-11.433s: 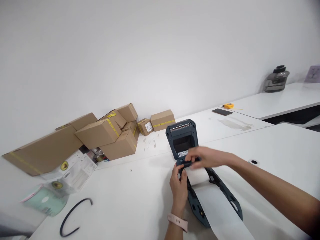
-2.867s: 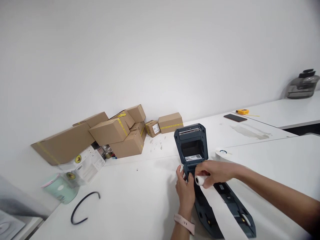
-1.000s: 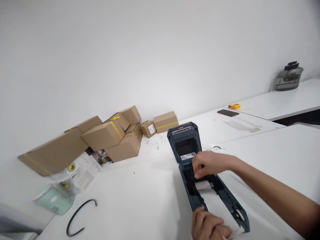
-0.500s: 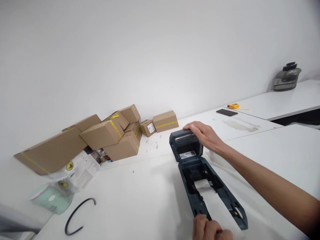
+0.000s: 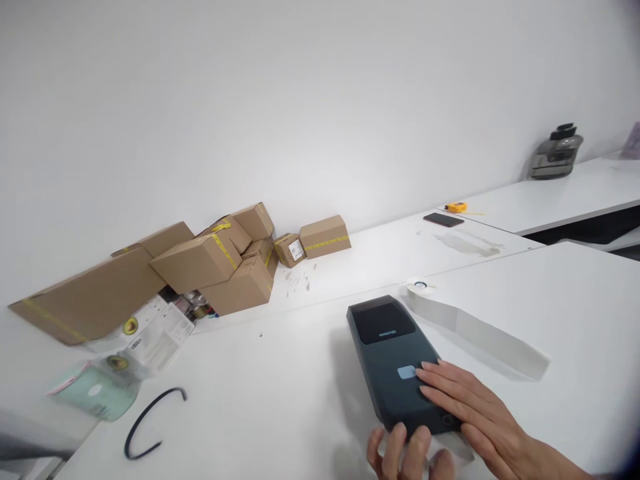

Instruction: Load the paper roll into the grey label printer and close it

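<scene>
A dark teal device (image 5: 395,360) with a glossy black panel and a light blue button lies on the white table, its lid closed. My right hand (image 5: 480,417) rests flat on the lid's near right part, fingers stretched out. At the device's near edge is my left hand (image 5: 407,453), its fingers bent and slightly apart; its palm is out of frame. A bit of white paper (image 5: 453,445) shows at the near end, between the hands. Beyond the device on the right, a roll (image 5: 420,287) trails a long white strip (image 5: 480,333).
Cardboard boxes (image 5: 210,260) are piled at the back left. Nearer are clear packages (image 5: 160,337), a mint-green pouch (image 5: 97,392) and a curved black strip (image 5: 145,420). A phone (image 5: 443,219), a yellow tape measure (image 5: 456,207) and a dark translucent container (image 5: 557,153) stand back right.
The device's lid has swung down and closed over the inside. My right hand has moved from the raised lid's top down onto the closed lid. The roll and strip have come into view.
</scene>
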Demonstrator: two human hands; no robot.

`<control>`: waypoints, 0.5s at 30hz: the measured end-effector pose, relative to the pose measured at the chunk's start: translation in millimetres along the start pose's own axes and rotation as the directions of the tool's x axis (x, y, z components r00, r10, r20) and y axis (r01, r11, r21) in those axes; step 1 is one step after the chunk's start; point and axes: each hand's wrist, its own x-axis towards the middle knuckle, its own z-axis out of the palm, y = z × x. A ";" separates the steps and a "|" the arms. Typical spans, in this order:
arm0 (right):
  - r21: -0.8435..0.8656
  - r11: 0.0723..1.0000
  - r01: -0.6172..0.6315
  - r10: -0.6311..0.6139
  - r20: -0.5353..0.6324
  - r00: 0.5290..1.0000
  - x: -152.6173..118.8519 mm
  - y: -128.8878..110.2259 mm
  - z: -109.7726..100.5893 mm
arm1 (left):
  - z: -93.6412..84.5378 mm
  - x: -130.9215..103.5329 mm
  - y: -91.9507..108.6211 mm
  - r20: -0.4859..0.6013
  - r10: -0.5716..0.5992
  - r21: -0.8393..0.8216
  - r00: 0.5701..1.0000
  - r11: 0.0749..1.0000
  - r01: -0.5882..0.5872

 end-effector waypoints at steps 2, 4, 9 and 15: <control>0.002 1.000 -0.017 0.017 -0.018 1.000 -1.0 -4.4 2.1 | -2.1 2.0 -3.2 0.056 -0.028 -0.025 0.998 0.999 0.030; 0.026 0.998 -0.053 0.055 -0.057 0.997 -2.1 -8.9 6.5 | -5.3 4.6 -8.8 0.175 -0.049 -0.024 0.983 0.998 0.054; 0.091 0.989 -0.117 0.130 -0.153 0.980 -6.0 -13.7 17.4 | -9.0 1.9 -19.4 0.307 -0.029 0.005 0.951 1.000 0.028; 0.110 0.984 -0.141 0.159 -0.178 0.971 -7.4 -12.3 19.2 | -9.9 6.6 -13.7 0.359 -0.105 -0.022 0.927 0.992 0.121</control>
